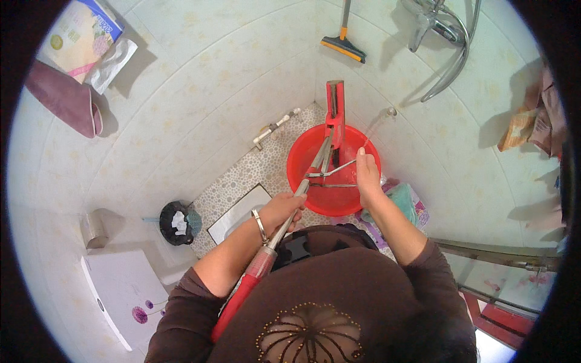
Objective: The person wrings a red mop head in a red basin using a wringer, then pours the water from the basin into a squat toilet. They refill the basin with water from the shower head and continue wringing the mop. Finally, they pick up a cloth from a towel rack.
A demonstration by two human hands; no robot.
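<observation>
My left hand is closed around the metal pole of a squeeze mop, whose red lower grip runs back past my left side. The mop's red head stands upright over the far rim of a red plastic basin. My right hand is on the U-shaped metal lever of the mop, above the basin's right part; its fingers are partly hidden, with the thumb pointing up. A thin stream of water seems to fall into the basin from a small wall tap.
A floor squeegee leans on the wall near a shower mixer. White pipes run along the wall's foot. Left are a black-lined bin and a white lid. A teal cloth lies right of the basin, before a glass partition.
</observation>
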